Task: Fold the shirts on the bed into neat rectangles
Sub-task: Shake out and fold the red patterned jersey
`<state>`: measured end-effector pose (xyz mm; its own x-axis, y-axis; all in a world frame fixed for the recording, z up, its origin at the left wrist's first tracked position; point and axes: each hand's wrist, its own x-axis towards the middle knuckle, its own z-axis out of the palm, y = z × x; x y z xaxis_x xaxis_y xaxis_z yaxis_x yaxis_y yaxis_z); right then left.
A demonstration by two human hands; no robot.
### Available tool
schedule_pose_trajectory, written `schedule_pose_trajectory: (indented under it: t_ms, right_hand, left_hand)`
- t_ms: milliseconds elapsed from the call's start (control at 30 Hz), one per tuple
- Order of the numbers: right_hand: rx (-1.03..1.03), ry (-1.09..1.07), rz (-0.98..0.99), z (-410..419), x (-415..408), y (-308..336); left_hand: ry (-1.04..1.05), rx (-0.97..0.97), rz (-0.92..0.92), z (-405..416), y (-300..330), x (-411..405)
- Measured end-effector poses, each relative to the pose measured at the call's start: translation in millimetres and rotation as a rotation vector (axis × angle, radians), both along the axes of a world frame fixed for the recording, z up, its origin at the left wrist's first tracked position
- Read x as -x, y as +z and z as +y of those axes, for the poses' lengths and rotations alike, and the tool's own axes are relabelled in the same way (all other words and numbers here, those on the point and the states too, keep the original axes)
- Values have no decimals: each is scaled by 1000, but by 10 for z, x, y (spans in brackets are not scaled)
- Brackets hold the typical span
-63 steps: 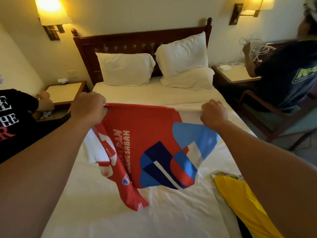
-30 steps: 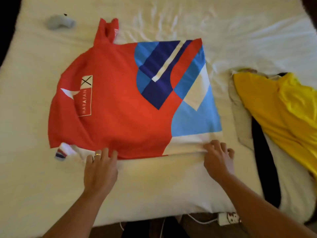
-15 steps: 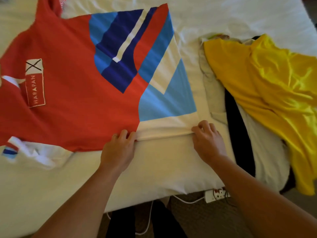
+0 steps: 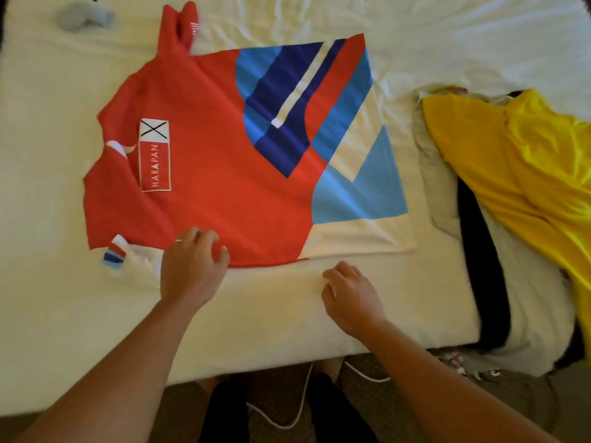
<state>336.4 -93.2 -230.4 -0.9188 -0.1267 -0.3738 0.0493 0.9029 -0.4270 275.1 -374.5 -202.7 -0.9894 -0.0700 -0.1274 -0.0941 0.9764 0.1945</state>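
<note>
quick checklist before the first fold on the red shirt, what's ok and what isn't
1. Red shirt spread flat on bed: ok.
2. Far sleeve laid out: not ok, bunched.
3. Near sleeve laid out: not ok, crumpled beside the left hand.
4. Left hand on the hem: ok, fingertips touch it.
5. Right hand on shirt: not ok, it is off the hem.
6. Yellow shirt apart from the red one: ok.
</note>
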Motion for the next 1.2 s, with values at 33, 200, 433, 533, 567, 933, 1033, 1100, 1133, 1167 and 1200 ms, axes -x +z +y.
schedule_pose_trajectory:
  t_ms: [33,200,433,533,567,933,1033,1100,1133,1167,1200]
  right_hand:
    - [56,4,-70,-233,3,17]
    - [256,-222,-326,-1460,142,81]
    - [366,-689,-396,-2595,262,13]
    - [380,-816,-404,-2819,270,31]
    - [377,-836,-419,-2866,263,46]
    - [369,-917,-502,-3175,217,29]
    - [363,-887,-516,-3180,160,12]
    - [444,-940,-518,-3116,127,21]
    - [503,-979,-518,-3080,105,41]
    - [565,-1016,-519,-3041,71,64]
    - [611,-1038,-518,-3006,20,87]
  left_hand:
    - [18,34,9,-222,9,9]
    - [52,138,-144,-1238,-106,24]
    - [-34,10,-181,-1880,-208,-511]
    - [-37,-112,-296,-2005,-168,-858]
    - [-12,-170,-361,-2033,-146,-956]
    - [618,-493,-195,-2264,-100,-702]
    - [729,-540,-419,-2148,-149,-588]
    - [731,-588,-447,-2083,-175,-597]
    - [724,-633,-458,-2069,-198,-633]
    - [717,-689,-466,-2062,-224,-679]
    - [718,-738,-466,-2063,-231,-727]
